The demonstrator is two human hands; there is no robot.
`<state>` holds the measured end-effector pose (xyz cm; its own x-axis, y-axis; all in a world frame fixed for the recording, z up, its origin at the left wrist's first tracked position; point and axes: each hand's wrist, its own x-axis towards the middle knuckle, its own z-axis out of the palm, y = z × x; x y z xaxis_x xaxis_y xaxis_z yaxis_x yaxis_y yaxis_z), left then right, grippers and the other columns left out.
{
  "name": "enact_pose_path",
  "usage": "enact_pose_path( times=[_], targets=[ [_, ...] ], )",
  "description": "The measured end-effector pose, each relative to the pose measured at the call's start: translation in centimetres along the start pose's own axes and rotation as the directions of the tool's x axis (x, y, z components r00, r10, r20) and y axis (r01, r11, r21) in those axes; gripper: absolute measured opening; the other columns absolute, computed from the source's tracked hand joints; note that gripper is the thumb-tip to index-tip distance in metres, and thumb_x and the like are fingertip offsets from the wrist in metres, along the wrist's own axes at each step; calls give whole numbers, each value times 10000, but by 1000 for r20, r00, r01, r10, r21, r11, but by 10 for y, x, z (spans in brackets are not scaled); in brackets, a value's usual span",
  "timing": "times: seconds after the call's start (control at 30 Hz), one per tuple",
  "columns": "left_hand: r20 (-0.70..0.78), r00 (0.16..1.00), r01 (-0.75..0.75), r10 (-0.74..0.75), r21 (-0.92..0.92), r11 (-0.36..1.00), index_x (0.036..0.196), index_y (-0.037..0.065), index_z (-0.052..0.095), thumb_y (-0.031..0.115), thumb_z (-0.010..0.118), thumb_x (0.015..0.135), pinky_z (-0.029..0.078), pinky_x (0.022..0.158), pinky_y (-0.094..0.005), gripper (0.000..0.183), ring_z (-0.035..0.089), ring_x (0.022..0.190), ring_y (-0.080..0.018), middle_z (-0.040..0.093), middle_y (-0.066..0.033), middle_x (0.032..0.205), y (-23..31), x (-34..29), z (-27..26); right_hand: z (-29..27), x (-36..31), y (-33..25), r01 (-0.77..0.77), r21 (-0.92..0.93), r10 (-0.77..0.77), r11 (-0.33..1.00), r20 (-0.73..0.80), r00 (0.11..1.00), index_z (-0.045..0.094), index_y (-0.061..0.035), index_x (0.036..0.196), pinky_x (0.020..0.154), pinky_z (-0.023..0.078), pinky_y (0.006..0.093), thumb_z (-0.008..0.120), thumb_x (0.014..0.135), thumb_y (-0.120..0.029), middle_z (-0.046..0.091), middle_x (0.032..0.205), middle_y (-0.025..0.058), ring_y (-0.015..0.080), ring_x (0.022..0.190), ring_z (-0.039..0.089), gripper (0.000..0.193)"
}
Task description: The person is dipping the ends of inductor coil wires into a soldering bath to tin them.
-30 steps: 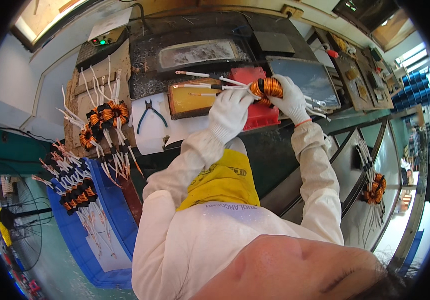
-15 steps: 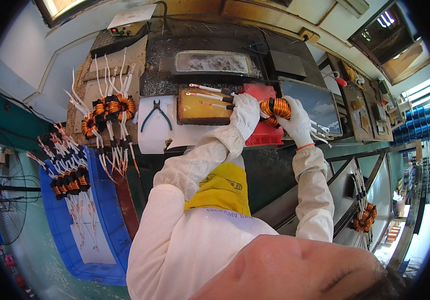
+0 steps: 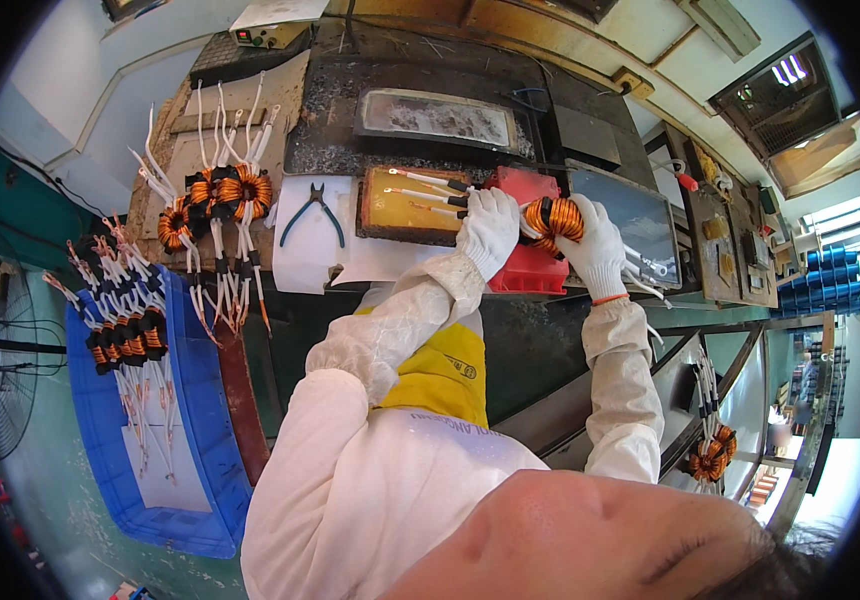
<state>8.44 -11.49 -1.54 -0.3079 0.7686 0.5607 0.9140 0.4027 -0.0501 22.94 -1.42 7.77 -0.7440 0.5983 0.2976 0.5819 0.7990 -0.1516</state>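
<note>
Both my hands wear white gloves. My left hand point(image 3: 490, 232) is closed around the white sleeved leads point(image 3: 428, 194) of a copper-wound toroidal coil. Those leads point left, and their bare lug ends lie over a yellow-topped block point(image 3: 390, 212) in a dark frame. On the coil point(image 3: 556, 222) itself, my right hand point(image 3: 595, 250) grips the right side, with the thumb on the windings. More white leads point(image 3: 647, 268) stick out to the right beyond that hand. Beneath the coil is a red plastic tray point(image 3: 525, 270), partly covered by my hands.
Pliers point(image 3: 316, 212) with dark green handles lie on white paper to the left. Several coils with leads point(image 3: 212, 195) sit on the left bench. A blue crate point(image 3: 100, 440) holds more coils. Behind the block is a dark hotplate-like tray point(image 3: 437, 118); a grey panel point(image 3: 630, 215) lies right.
The view has tilted slightly, shifting the bench in the picture. Both hands keep the same hold on the coil and its leads, with barely any movement.
</note>
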Motion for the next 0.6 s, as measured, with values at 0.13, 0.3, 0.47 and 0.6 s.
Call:
enact_pose_path(
  times=[0.13,0.3,0.47,0.6],
  targets=[
    [59,998,-33,38,-80,996,1128,-45,578,135,558,832,455,906,-470,347,579,984,-325,611,-210,1101,-5,-3,4,-2,2,-3,42,-28,-42,999,-2,999,535,-170,1233,810,512,455,777,674,-199,605,1073,128,376,939,629,609],
    [61,997,-32,40,-115,993,1129,-46,579,140,554,843,467,888,-453,343,581,983,-319,611,-213,1106,-7,-5,7,-5,3,-9,29,-44,-28,999,18,999,537,-162,1229,811,515,454,773,678,-178,607,1075,129,379,946,631,599],
    [31,999,-18,22,-122,992,1091,-35,584,151,552,849,473,876,-434,307,582,936,-300,612,-187,1033,-8,-5,7,-8,5,-13,22,-52,-21,998,25,999,538,-160,1225,816,518,453,771,682,-163,605,1083,131,388,953,631,591],
    [6,1000,0,1,-168,986,1005,-8,585,170,552,860,478,864,-428,232,576,860,-280,587,-144,918,-9,-6,8,-10,5,-18,15,-68,-12,998,38,999,538,-162,1227,820,517,453,771,686,-172,602,1081,131,389,953,630,589]
  ],
)
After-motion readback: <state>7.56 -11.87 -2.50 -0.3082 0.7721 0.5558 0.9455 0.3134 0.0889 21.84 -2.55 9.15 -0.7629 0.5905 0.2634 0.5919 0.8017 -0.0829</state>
